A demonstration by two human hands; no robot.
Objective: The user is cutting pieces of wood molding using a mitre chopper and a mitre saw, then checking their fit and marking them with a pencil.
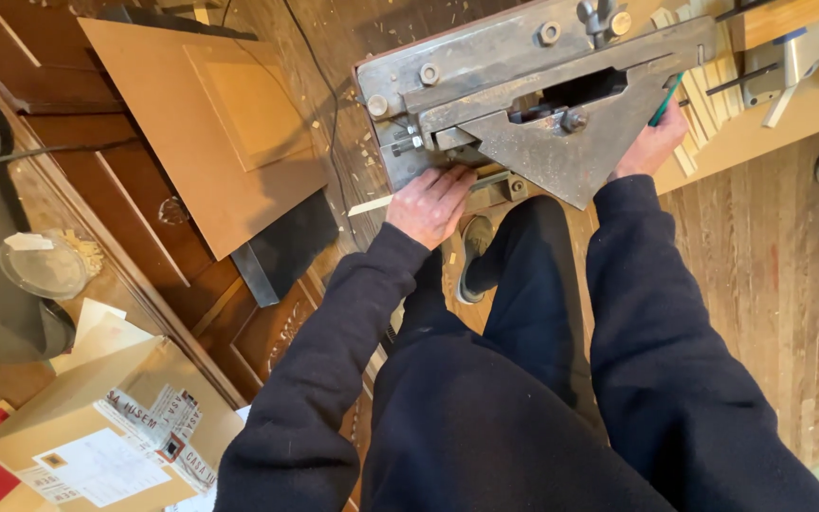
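Observation:
A heavy grey metal cutting machine (533, 90) with bolts and a triangular plate stands in front of me. My left hand (431, 204) presses flat on a thin pale wooden strip (369, 205) at the machine's front edge. My right hand (654, 142) sits behind the triangular plate, fingers closed around a green pencil-like stick (666, 100). Both arms wear dark sleeves. My foot in a grey shoe (471, 256) rests below the machine.
Brown boards (206, 123) lean on a dark wooden panel at left. A cardboard box (106, 431) and a clear lid (45, 267) lie lower left. Stacked pale wood strips (708, 85) and a bench (789, 114) are at right. Wood chips litter the plank floor (779, 284).

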